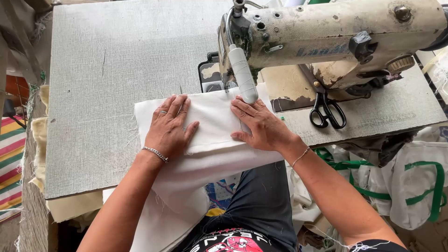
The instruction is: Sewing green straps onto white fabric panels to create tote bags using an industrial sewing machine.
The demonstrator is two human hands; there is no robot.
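A folded piece of white fabric point(212, 116) lies on the grey sewing table point(107, 93) and hangs over its front edge into my lap. My left hand point(169, 128) presses flat on the fabric's left part, fingers spread, a ring on one finger and a chain bracelet at the wrist. My right hand point(259, 123) lies flat on the fabric's right part, just below the needle area of the worn cream sewing machine point(326, 37). A white cylindrical lamp point(242, 72) hangs from the machine head right above my right fingers. Neither hand grips anything.
Black scissors point(328, 112) lie on the table under the machine arm, right of my right hand. White bags with green straps point(410, 182) are piled at the lower right. Striped cloth point(10, 158) and yellowish fabric point(70, 205) hang at the left.
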